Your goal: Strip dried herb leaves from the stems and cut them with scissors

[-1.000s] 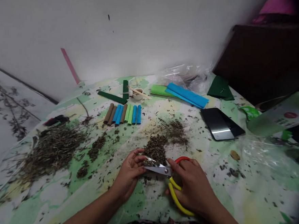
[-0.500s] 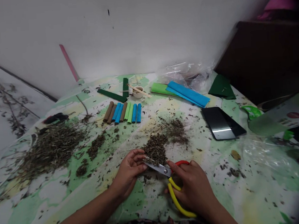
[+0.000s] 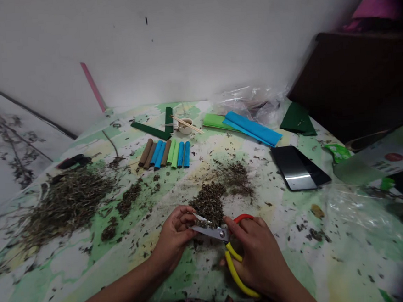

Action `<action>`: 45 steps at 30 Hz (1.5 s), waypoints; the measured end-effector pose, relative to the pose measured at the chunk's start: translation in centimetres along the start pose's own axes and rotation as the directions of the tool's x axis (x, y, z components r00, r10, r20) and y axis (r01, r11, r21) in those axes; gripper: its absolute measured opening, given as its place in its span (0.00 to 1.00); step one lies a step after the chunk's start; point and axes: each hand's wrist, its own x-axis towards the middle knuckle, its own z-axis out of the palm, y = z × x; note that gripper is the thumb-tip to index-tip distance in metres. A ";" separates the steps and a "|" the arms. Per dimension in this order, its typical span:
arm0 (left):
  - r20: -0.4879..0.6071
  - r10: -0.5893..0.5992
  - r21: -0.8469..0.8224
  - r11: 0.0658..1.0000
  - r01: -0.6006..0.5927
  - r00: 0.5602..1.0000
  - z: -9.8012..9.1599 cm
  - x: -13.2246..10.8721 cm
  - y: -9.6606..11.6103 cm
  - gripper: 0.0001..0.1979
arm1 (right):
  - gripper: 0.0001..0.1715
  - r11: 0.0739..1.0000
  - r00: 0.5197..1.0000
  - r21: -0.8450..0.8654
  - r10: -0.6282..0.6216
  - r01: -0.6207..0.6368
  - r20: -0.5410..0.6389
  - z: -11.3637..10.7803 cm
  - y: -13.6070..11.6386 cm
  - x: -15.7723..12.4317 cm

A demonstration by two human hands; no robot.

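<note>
My right hand grips a pair of scissors with one yellow and one red handle, blades slightly apart and pointing left. My left hand is curled, pinching a small clump of dried herb at the blade tips. Just beyond the blades lies a pile of chopped dried herb on the green-and-white patterned table cover. A thinner scatter of herb lies behind it.
A large heap of dried stems spreads at the left. Several rolled paper tubes, brown, blue and green, lie mid-table, with a small white cup and sticks behind. Blue and green paper sheets, a black phone and plastic bags sit right.
Both hands stay in place over the herb pile; the scissors' blades have shifted slightly and the camera moved a little.
</note>
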 end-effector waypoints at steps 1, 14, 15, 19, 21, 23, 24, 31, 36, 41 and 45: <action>-0.001 -0.003 0.010 1.000 0.003 1.000 0.0 0.0 0.0 0.21 | 0.37 1.000 1.000 0.005 0.001 -0.001 0.002 0.0 0.0 0.0; 0.000 -0.027 0.003 1.000 0.027 1.000 -0.4 0.3 -0.1 0.21 | 0.31 0.999 0.998 -0.007 0.039 -0.038 0.054 0.2 0.2 0.0; 0.000 -0.032 0.006 0.999 0.032 0.999 -0.4 0.3 -0.1 0.21 | 0.31 0.999 0.998 -0.013 0.041 -0.040 0.053 0.1 0.2 0.0; 0.004 -0.035 0.008 0.999 0.035 0.999 -0.3 0.3 -0.1 0.21 | 0.30 0.999 0.998 -0.027 0.034 -0.033 0.050 0.1 0.2 0.1; 0.006 -0.034 0.002 0.999 0.034 0.999 -0.2 0.3 0.0 0.20 | 0.30 0.999 0.999 -0.028 0.021 -0.020 0.046 0.2 0.3 0.0; -0.002 -0.035 0.000 0.999 0.035 0.999 -0.2 0.3 0.2 0.20 | 0.29 0.999 1.000 -0.043 0.007 -0.006 0.024 0.3 0.4 -0.2; -0.009 -0.035 0.004 0.999 0.035 0.999 -0.2 0.3 0.2 0.20 | 0.28 0.998 1.000 -0.056 -0.001 0.001 0.007 0.4 0.5 -0.3; -0.029 -0.028 -0.004 1.000 0.027 0.999 -0.3 0.3 0.2 0.18 | 0.28 0.997 0.997 -0.069 -0.034 0.030 -0.063 0.8 1.1 -0.6; -0.049 -0.063 -0.124 0.991 0.057 0.997 -0.4 0.7 0.1 0.20 | 0.35 0.999 0.999 -0.032 0.001 -0.003 -0.042 0.1 0.6 -0.1; -0.001 -0.088 -0.204 0.975 0.086 0.996 -0.1 0.5 0.1 0.20 | 0.39 0.997 0.999 -0.071 0.041 -0.042 -0.009 0.1 0.3 0.0; 0.018 -0.075 -0.169 0.983 0.077 0.997 0.1 0.3 -0.1 0.20 | 0.39 0.995 0.999 -0.088 0.042 -0.041 0.018 0.2 0.4 0.2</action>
